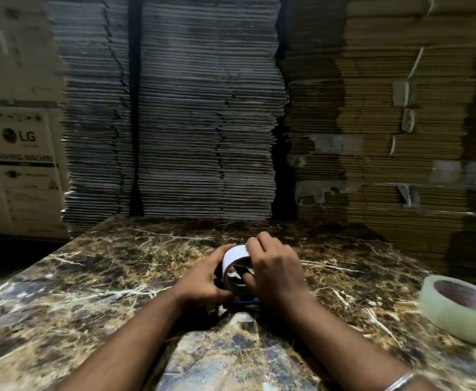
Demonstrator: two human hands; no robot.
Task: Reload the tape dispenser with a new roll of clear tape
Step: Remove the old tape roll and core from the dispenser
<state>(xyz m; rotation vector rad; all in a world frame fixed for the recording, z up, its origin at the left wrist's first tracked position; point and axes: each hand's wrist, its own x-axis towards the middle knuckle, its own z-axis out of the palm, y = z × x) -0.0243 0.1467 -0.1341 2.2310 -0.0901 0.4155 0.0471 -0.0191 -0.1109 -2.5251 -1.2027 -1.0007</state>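
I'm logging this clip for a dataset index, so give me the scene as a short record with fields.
setting: marble-patterned table in front of stacked flattened cardboard
left hand: gripping the white ring's left side
right hand: fingers over the ring's top and right side
held item: white empty tape core, upright, on a mostly hidden dispenser
new roll: clear tape roll lying flat at the table's right edge, untouched
task state: new roll not yet loaded

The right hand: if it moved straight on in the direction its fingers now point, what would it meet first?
The right hand is already closed on the white core, fingers pointing left. Straight on, it would likely meet the left hand, which grips the dispenser from the other side. Depth is unclear.
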